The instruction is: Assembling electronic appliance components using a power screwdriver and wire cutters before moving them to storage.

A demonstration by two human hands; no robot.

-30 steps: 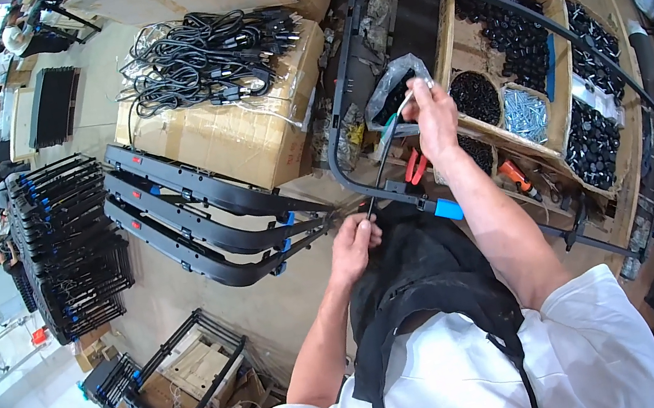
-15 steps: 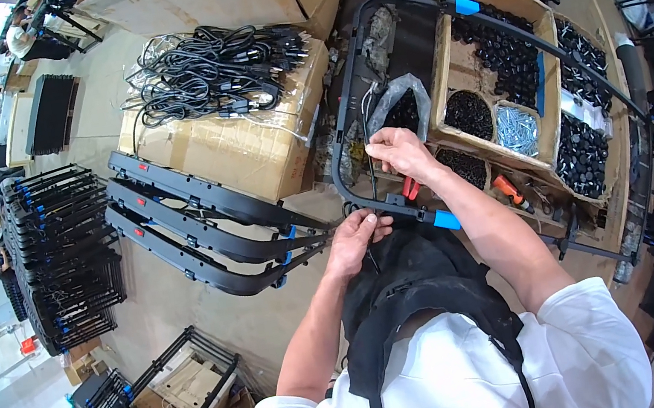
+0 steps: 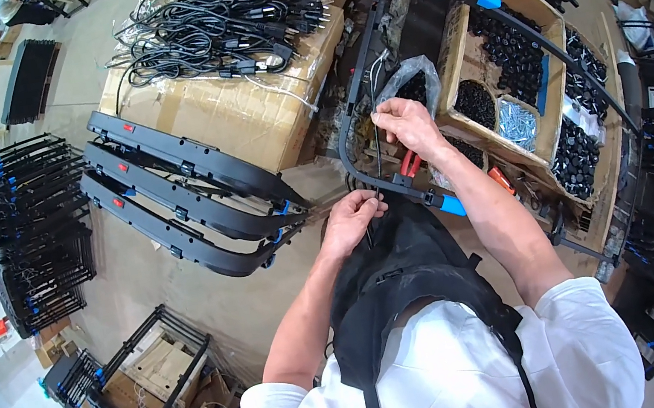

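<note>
A black tubular frame (image 3: 350,127) with blue sleeves lies in front of me, its near bar close to my lap. Along its left side runs a thin black cable (image 3: 377,148), with pale wire ends near the top. My right hand (image 3: 409,128) is closed, thumb and forefinger pinching this cable inside the frame. At the frame's near left corner my left hand (image 3: 354,221) is also closed, its fingertips pinched on the cable's lower stretch. Red-handled pliers (image 3: 409,162) rest by the near bar, beneath my right wrist.
Wooden boxes (image 3: 451,40) at right hold black caps, screws and silver bolts. A clear plastic bag (image 3: 427,70) sits inside the frame. Coiled power cords (image 3: 211,29) cover a cardboard box (image 3: 232,125) at far left. Several curved black frames (image 3: 196,196) lean before it; other people work at far left.
My view has shifted, so the boxes and frames sit differently in it. Both hands keep their pinch, and my right hand stays on the cable slightly higher up the frame.
</note>
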